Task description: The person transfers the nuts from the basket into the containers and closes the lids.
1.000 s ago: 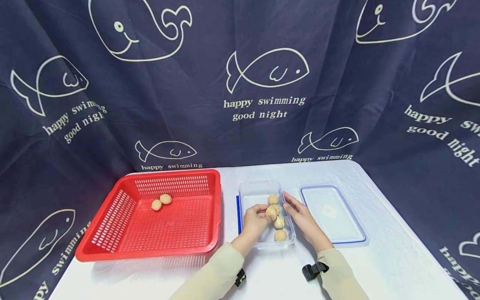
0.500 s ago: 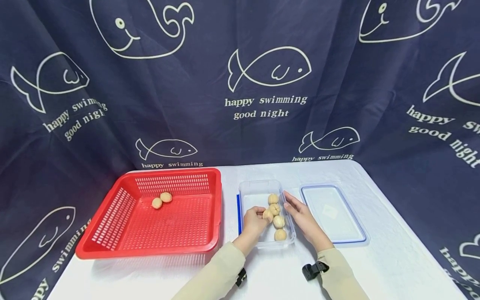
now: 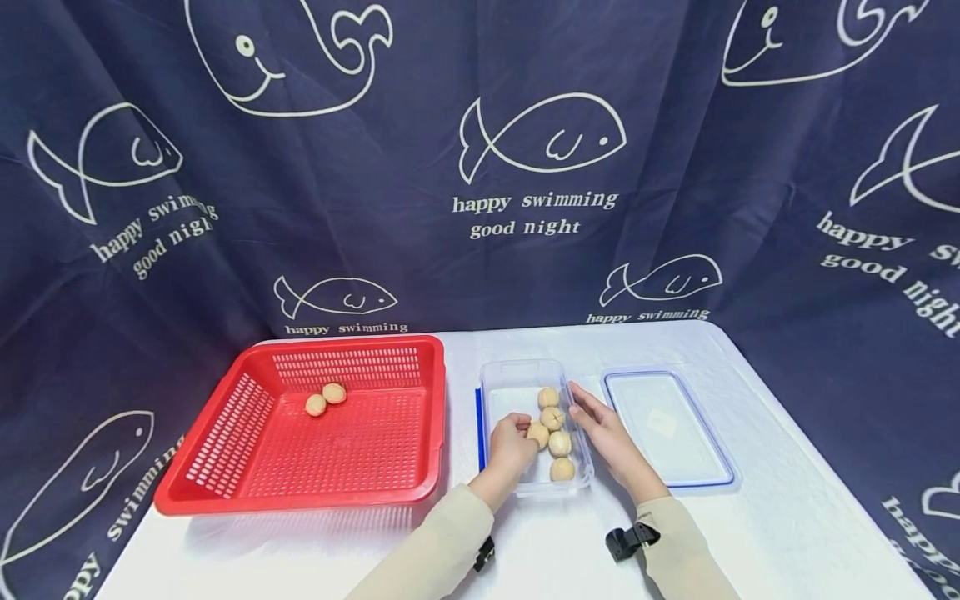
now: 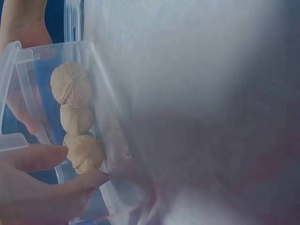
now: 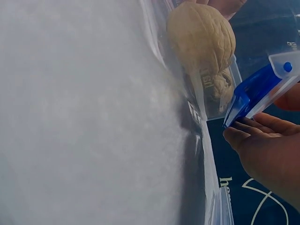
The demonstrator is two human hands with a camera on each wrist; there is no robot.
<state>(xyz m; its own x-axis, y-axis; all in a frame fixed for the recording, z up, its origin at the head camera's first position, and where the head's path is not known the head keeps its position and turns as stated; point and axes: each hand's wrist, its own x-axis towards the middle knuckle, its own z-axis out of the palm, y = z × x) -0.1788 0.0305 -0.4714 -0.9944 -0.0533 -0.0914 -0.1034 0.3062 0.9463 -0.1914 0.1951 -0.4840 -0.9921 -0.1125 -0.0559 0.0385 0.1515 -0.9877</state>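
Inside a clear plastic container [image 3: 521, 379] stand several walnuts in a row along its right side, one being the walnut [image 3: 560, 443]. My left hand [image 3: 512, 450] reaches into the container and pinches another walnut [image 3: 537, 435] between thumb and fingers, just left of that row. The left wrist view shows the thumb [image 4: 96, 177] close against it. My right hand [image 3: 609, 437] holds the container's right wall. In the right wrist view its fingers [image 5: 246, 133] lie on one side of a blue latch flap [image 5: 260, 91], the thumb on the other.
A red plastic basket [image 3: 292, 504] with two walnuts [image 3: 326, 398] in it stands to the left. The clear, blue-edged lid [image 3: 663, 425] lies on the white table [image 3: 558, 562] at the right. A dark blue printed curtain [image 3: 420, 242] hangs behind.
My left hand has shifted its walnut down and left, from over the row to beside it. The right hand stays at the container's wall. The head view has moved slightly.
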